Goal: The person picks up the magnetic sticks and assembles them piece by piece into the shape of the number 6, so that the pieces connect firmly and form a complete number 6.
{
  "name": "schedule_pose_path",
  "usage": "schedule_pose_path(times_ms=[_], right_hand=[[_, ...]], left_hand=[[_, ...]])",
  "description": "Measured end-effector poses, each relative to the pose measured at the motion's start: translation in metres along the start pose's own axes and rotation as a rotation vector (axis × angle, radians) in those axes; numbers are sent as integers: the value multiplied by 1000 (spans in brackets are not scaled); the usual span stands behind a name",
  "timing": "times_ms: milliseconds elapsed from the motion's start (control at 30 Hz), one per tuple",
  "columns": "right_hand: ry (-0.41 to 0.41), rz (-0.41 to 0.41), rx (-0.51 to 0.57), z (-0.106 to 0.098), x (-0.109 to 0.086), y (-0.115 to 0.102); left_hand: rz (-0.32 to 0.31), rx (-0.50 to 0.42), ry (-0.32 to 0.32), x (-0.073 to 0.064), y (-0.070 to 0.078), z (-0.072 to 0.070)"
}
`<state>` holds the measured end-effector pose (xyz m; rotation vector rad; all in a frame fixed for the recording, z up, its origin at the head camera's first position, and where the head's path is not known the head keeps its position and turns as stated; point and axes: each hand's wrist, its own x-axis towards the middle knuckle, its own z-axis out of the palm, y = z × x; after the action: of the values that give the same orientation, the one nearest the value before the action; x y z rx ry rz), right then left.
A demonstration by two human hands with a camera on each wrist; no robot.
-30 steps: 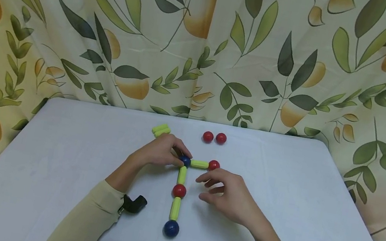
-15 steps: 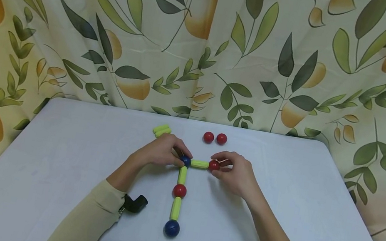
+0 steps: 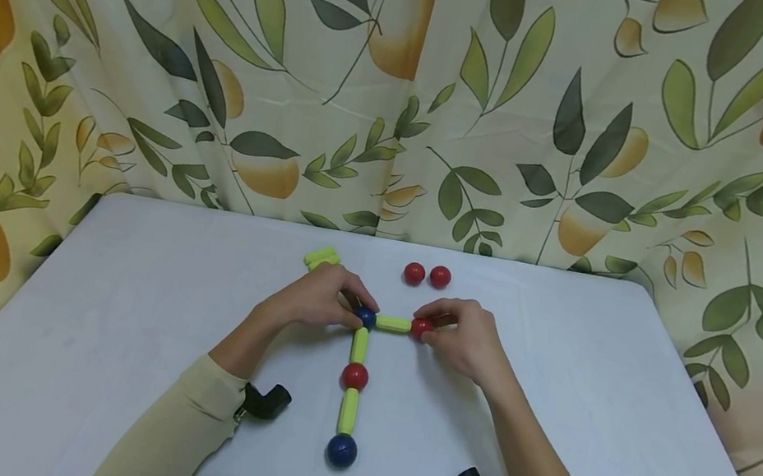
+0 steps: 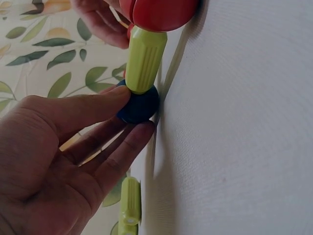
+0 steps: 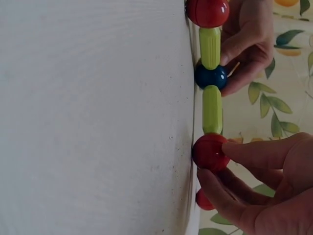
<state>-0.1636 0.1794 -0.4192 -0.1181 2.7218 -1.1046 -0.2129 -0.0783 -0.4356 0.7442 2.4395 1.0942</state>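
On the white table, green rods and balls form an upside-down L in the head view. My left hand (image 3: 321,297) pinches the blue ball (image 4: 139,105) at the corner between thumb and fingers. My right hand (image 3: 466,339) pinches the red ball (image 5: 211,152) at the right end of the top rod (image 3: 394,324). From the corner, a rod (image 3: 360,345) leads down to a middle red ball (image 3: 354,376). Below that, another rod (image 3: 348,412) ends at a nearer blue ball (image 3: 341,450). The joined pieces lie on the table.
Two loose red balls (image 3: 414,274) sit side by side near the table's back edge. Loose green rods (image 3: 322,256) lie behind my left hand, which partly covers them. A patterned curtain (image 3: 404,92) hangs behind the white table (image 3: 595,405).
My right hand has moved up and inward from beside the upright rods and now grips the red end ball. My left hand stays on the blue corner ball.
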Motion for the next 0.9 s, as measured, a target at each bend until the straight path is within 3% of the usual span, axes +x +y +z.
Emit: schedule_pose_path(times_ms=[900], right_hand=[[-16,34,17,-3,2,3]], left_hand=[[-38,-52,-2,-3,2,0]])
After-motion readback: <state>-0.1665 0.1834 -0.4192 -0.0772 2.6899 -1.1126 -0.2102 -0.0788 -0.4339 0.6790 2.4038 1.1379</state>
